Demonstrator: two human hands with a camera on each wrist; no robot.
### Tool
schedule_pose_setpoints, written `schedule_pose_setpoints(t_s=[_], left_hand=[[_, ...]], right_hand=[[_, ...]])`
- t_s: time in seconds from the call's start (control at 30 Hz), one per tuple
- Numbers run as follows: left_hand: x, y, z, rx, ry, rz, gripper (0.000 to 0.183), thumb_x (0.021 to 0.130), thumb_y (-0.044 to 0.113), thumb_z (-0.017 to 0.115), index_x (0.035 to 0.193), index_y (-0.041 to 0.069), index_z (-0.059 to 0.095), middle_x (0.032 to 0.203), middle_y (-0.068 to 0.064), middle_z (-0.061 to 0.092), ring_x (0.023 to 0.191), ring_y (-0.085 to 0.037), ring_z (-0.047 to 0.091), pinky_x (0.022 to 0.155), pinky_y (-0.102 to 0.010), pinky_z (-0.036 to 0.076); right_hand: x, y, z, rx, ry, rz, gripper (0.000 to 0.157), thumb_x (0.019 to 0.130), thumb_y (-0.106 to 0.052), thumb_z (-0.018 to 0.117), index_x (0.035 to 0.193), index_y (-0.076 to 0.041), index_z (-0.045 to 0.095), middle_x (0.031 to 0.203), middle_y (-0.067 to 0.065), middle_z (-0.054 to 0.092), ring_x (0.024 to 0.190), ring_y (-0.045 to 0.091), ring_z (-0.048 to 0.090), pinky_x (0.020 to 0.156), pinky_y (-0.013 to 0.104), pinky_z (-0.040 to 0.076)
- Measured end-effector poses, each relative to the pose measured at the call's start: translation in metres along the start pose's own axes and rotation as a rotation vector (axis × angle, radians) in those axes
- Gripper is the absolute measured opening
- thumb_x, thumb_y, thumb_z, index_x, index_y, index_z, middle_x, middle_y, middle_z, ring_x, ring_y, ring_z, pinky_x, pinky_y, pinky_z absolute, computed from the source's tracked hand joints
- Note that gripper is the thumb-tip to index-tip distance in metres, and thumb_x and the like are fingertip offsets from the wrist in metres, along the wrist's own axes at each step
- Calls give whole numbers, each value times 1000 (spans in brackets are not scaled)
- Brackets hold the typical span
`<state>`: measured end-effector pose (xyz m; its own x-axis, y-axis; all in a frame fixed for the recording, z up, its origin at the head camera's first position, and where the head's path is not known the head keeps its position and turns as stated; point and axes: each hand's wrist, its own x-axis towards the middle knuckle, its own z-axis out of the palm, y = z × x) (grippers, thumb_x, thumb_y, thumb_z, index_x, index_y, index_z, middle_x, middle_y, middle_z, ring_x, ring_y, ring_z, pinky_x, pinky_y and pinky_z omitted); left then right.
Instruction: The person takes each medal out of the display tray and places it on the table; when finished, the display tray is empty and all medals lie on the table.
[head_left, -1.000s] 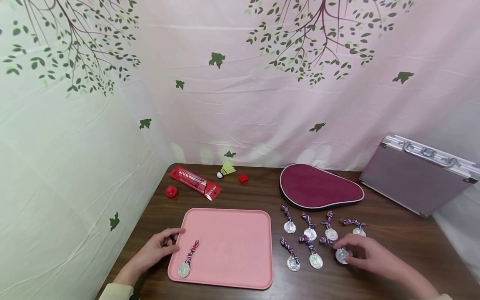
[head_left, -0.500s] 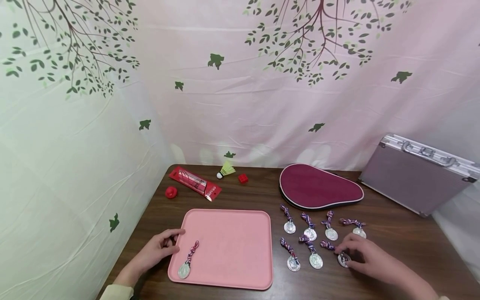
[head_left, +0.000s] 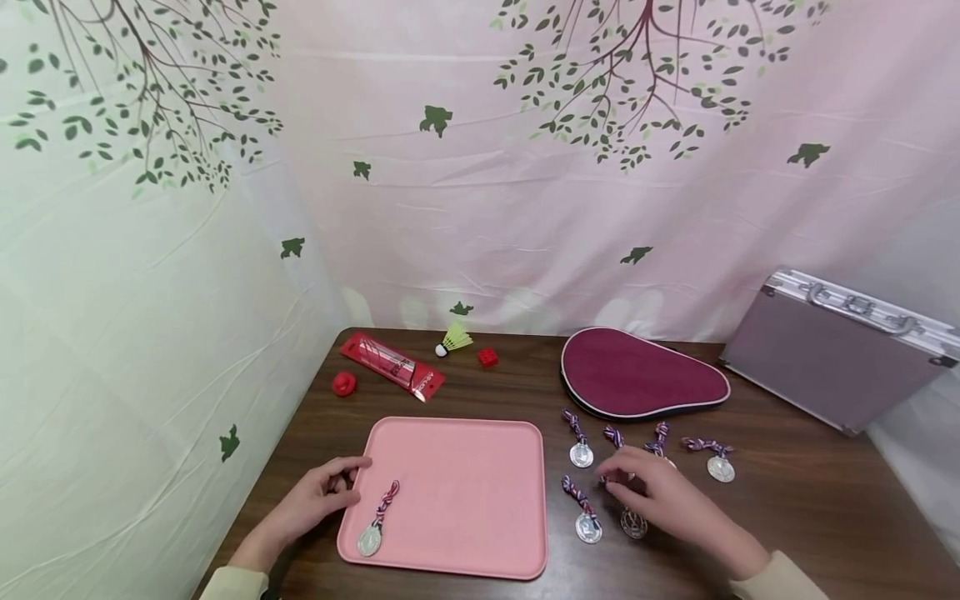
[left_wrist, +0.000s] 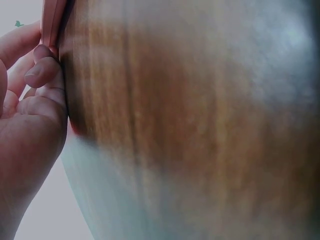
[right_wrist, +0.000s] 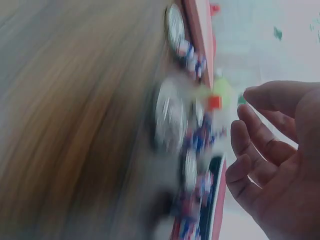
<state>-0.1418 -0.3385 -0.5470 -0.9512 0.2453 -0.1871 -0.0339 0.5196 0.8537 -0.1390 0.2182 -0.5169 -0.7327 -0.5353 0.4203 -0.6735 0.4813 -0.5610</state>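
Observation:
Round silver medals with knotted red, white and blue ribbons lie in two rows right of the pink tray (head_left: pixel 465 500). My right hand (head_left: pixel 656 492) hovers over the middle of the rows, fingers loosely bent. Nothing shows between its fingertips (right_wrist: pixel 250 95) in the right wrist view. Just below it is one medal (head_left: pixel 633 522); nearby lie a front medal (head_left: pixel 588 527), a back medal (head_left: pixel 581 454) and a far-right medal (head_left: pixel 721 468). Part of the rows is hidden under the hand and forearm. My left hand (head_left: pixel 318 492) rests against the tray's left rim. On the tray lies a medal (head_left: pixel 370 539).
Behind the medals lies a maroon paddle case (head_left: pixel 641 372), with a metal-edged case (head_left: pixel 832 350) at the right. Along the back left are a red packet (head_left: pixel 390 364), a yellow shuttlecock (head_left: pixel 454 339), a red block (head_left: pixel 487 357) and a small red object (head_left: pixel 343 383).
My right hand has moved left from the front-right medal, which it was touching, to above the middle medals. The left hand and tray stay in place.

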Motion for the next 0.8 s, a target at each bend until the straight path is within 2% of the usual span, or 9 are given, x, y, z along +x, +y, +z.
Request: schedule_pose_setpoints(t_s=[0.13,0.23,0.4,0.57,0.8], left_hand=[[1,0,0,8,0,-2,43,85,22,72,126,22,60,100,-11,53,76,-19,48,63,-26,42],[1,0,0,1,-3,0,43,85,22,72,127,22,59,101,-11,53,76,-18,48,63,-26,42],[1,-1,1,-7,-7,6,44,85,22,72,127,22,59,102,-11,53,76,-18,48,63,-26,42],[2,-2,0,-5,-13,5,43,86,23,71,127,22,59,102,-11,53,77,-18,48,64,-26,42],[1,-1,-1,-5,-14,11,44,86,22,71,128,21,58,99,-11,54,79,-18,49,65,-25,43]], right_hand=[[24,-13,20,0,-38,-60,23,84,-6,71,101,-20,66,88,-13,56,78,2,52,67,20,45],[40,-25,35,11,-98,-80,19,86,-7,69,101,-18,67,89,-13,58,79,1,53,70,19,44],[62,-47,61,17,-186,-74,16,87,-11,68,102,-16,67,91,-9,62,80,1,56,73,22,47],[83,-65,87,29,-277,-53,18,86,-14,67,104,-16,67,90,-9,62,80,3,58,73,17,45],[113,-87,130,-51,-363,-148,22,84,-13,67,106,-16,68,85,-10,61,75,-1,53,71,12,39]])
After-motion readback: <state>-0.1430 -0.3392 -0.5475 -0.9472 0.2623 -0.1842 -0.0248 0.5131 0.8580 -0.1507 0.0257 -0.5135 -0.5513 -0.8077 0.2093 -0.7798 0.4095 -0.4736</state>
